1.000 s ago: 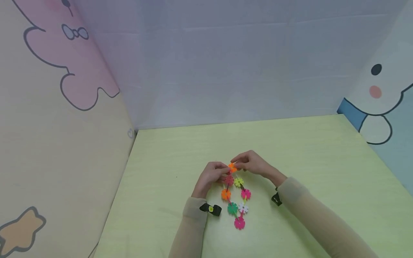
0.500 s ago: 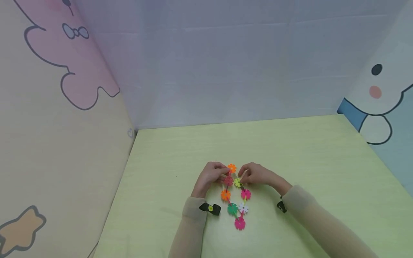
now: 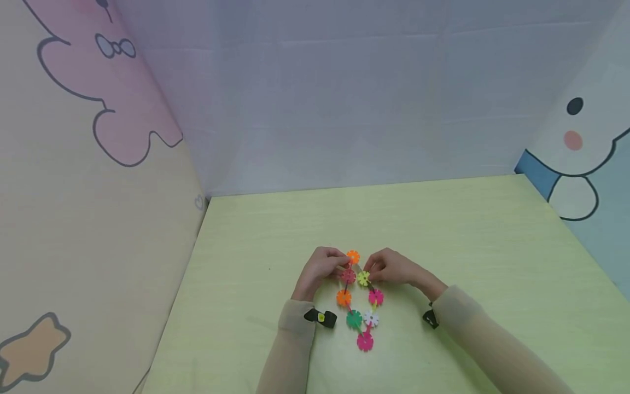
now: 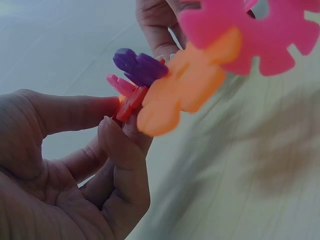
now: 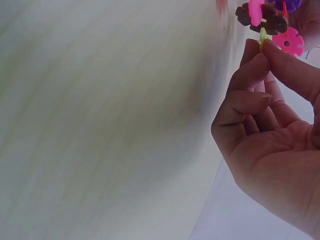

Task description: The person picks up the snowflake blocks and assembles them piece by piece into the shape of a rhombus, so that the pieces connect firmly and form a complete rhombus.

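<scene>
Plastic snowflake discs are linked into a loop raised between both hands. My left hand [image 3: 322,269] pinches its left side near the top; in the left wrist view, thumb and finger hold a red snowflake disc [image 4: 131,104] beside a purple disc [image 4: 140,67] and an orange disc [image 4: 182,82]. On the other side, my right hand [image 3: 394,267] pinches a yellow snowflake disc [image 3: 363,278], with a brown disc [image 5: 265,20] just beyond its fingertips in the right wrist view. Another orange disc [image 3: 353,257] tops the loop, and a magenta disc [image 3: 365,342] forms its lower end.
Beneath the hands lies a pale yellow-green table [image 3: 246,235]. A plain whitish backdrop [image 3: 344,109] rises behind it. Cartoon-printed panels stand at the left [image 3: 98,230] and right [image 3: 590,230].
My right hand has left the orange disc at the top and come down to the yellow disc, which it now pinches. My left hand stays in place with its hold.
</scene>
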Tool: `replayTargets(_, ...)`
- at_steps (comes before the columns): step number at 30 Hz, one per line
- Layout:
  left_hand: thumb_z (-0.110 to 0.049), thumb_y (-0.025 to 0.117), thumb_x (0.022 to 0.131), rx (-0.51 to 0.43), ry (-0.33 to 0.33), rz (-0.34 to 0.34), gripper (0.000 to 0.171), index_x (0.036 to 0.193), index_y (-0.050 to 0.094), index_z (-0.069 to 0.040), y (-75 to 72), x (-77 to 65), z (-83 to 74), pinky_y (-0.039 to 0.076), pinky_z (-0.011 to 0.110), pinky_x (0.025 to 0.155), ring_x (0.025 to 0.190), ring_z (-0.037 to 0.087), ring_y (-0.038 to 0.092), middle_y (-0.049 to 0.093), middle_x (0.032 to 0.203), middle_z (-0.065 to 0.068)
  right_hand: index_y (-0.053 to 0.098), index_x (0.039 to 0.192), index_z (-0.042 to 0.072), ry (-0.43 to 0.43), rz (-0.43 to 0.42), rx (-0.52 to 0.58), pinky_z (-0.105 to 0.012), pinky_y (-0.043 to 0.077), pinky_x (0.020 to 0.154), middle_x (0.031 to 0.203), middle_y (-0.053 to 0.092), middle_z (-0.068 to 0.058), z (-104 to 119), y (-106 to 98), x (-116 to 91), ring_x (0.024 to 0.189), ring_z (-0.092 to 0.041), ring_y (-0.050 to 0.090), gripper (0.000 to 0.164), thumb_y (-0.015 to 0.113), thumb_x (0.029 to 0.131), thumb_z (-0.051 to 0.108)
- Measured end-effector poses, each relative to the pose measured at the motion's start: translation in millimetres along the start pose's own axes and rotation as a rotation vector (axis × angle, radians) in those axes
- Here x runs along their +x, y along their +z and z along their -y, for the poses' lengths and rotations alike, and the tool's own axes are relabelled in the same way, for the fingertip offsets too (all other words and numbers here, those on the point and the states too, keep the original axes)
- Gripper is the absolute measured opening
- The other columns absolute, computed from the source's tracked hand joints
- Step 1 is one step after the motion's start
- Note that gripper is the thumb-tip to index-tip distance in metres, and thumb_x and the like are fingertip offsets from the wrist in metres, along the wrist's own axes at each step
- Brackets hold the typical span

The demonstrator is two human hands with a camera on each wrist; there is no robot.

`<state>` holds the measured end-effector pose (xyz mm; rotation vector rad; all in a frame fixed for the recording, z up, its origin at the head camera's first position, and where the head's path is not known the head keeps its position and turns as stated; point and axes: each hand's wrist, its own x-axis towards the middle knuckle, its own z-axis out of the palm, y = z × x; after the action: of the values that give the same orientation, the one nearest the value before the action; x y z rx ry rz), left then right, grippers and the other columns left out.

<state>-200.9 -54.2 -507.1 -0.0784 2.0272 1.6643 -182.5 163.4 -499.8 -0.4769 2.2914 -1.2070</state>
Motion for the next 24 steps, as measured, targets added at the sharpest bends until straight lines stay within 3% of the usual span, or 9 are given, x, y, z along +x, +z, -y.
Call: replayTargets(24,-0.013,0.07,0.086,0.004,-0.005,0.0,0.012,0.084,0.071,-0.001,0.1,1.6,2.5,0.049,0.025,0.052,0.054,0.012,0.059,0.066,0.071,0.008,0.066,0.094,0.003,-0.021,0.033,0.03,-0.03,0.043,0.055,0.073,0.066,-0.008,5.7,-4.8,-4.6,0.059,-0.015,0.053,0.008,0.067,0.086,0.001)
